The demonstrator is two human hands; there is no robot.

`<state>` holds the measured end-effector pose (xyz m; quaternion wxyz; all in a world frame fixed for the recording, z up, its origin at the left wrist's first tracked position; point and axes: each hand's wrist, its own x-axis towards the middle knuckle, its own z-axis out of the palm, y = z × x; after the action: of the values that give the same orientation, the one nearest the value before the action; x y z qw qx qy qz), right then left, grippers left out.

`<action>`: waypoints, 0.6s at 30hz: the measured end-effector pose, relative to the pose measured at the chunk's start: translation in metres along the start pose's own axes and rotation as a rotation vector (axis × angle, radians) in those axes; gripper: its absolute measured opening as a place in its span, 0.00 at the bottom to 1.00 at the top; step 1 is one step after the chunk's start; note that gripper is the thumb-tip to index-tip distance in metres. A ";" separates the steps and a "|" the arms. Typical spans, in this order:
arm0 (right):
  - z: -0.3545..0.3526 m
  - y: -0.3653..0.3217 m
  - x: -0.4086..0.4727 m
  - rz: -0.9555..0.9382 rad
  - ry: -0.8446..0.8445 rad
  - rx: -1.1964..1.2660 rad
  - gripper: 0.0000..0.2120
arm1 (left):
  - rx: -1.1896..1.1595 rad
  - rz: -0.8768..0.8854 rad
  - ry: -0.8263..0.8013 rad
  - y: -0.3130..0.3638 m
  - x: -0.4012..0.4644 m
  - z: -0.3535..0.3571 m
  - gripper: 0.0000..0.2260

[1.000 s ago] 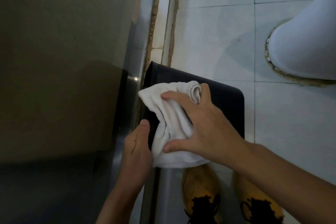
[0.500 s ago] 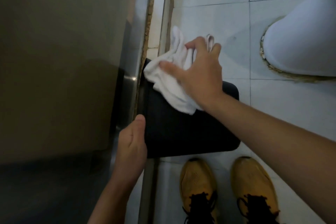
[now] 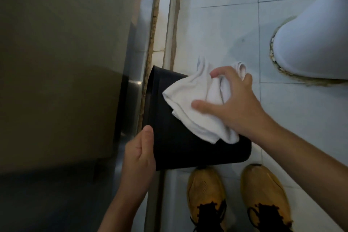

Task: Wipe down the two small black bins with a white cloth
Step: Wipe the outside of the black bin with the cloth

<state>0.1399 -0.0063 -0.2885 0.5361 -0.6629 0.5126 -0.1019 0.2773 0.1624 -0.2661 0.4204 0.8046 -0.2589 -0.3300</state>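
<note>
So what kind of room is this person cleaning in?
Most likely a bathroom: pale floor tiles, a white ceramic base that looks like a toilet's foot sealed to the floor, and a metal-framed glass panel, perhaps a shower door, beside the black bin.

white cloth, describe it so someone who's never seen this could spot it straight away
Start at the pale tiled floor beside the metal door frame, where a black bin is held. The white cloth lies crumpled on its dark side under the right hand, the only soft white thing there.
</note>
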 end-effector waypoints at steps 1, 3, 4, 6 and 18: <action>-0.006 -0.001 -0.003 -0.003 -0.101 -0.036 0.44 | 0.007 -0.003 -0.001 0.000 0.001 0.000 0.30; -0.022 -0.002 -0.004 0.005 -0.291 -0.094 0.56 | 0.030 0.001 0.012 0.000 0.002 0.000 0.31; -0.029 -0.004 -0.004 -0.003 -0.358 -0.142 0.58 | 0.033 0.000 0.019 0.000 0.002 0.000 0.30; -0.034 -0.003 0.000 -0.048 -0.392 -0.291 0.58 | 0.025 -0.008 0.030 0.001 0.001 0.002 0.30; -0.029 0.002 0.033 -0.685 -0.294 -0.920 0.57 | 0.020 -0.015 0.035 0.002 -0.001 0.002 0.26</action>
<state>0.1342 -0.0497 -0.2927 0.1954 -0.9622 0.1810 0.0566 0.2749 0.1609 -0.2656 0.4144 0.8163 -0.2488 -0.3162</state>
